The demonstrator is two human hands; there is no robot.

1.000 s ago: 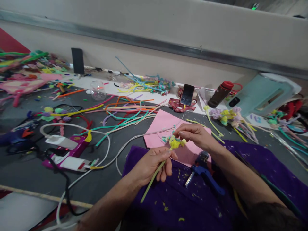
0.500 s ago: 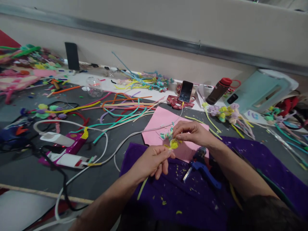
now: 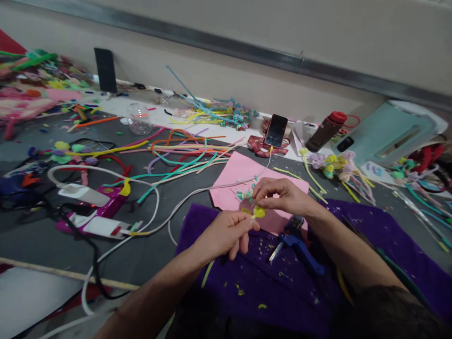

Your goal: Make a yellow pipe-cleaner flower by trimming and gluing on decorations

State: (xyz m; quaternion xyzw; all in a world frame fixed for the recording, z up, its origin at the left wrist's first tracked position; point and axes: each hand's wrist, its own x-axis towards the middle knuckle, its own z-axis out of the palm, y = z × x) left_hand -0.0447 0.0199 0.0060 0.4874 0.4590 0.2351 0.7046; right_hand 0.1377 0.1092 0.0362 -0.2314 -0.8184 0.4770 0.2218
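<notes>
A small yellow fuzzy pipe-cleaner flower [image 3: 260, 213] is between my two hands, above the pink sheet [image 3: 226, 181]. My left hand [image 3: 228, 233] pinches its base between thumb and fingers, and a yellow-green stem [image 3: 207, 274] shows below that hand. From the upper right, the fingertips of my right hand [image 3: 282, 197] are closed on the flower's top edge. Just under my right wrist, a blue glue gun [image 3: 300, 254] lies with its metal part over the purple cloth [image 3: 247, 292]. Tiny green and white scraps [image 3: 243, 194] lie on the sheet beside my fingers.
A white cable [image 3: 183, 202] crosses the table from a magenta power strip [image 3: 109, 202]. Loose pipe cleaners [image 3: 187, 155], a phone [image 3: 276, 131], a brown bottle [image 3: 325, 132], finished flowers [image 3: 330, 165] and a clear plastic ball [image 3: 139, 120] stand or lie behind.
The view has shifted slightly. Both hands keep hold of the flower, which has turned a little; the right fingertips have moved slightly on its edge.
</notes>
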